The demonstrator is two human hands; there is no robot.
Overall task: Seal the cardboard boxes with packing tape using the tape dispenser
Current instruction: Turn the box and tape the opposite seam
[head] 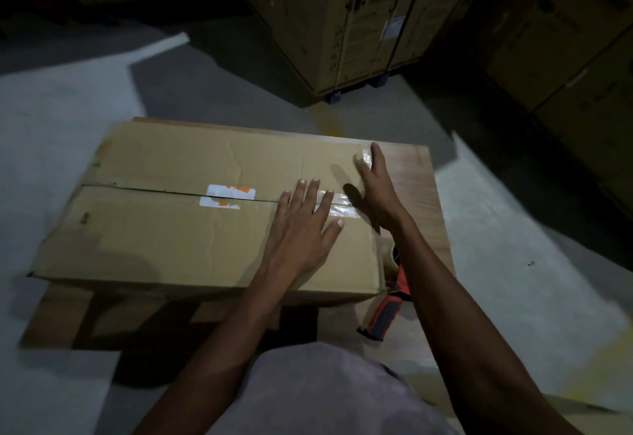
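Observation:
A brown cardboard box (164, 229) lies on a low wooden platform (421, 174), its two top flaps meeting in a dark seam with a white and orange label (227, 196) across it. Clear packing tape (339, 203) covers the right end of the seam. My left hand (301, 222) presses flat on that tape with fingers spread. My right hand (376, 188) lies flat along the box's right edge, fingers straight over a shiny taped patch near the far corner. The red and black tape dispenser (390, 311) rests beside the box's near right corner, partly hidden under my right forearm.
Tall cardboard cartons (346, 23) marked for washing machines stand on a pallet behind the box. More stacked cartons (561, 68) fill the dark right side. Grey concrete floor (58, 119) surrounds the platform, with yellow paint marks on the right.

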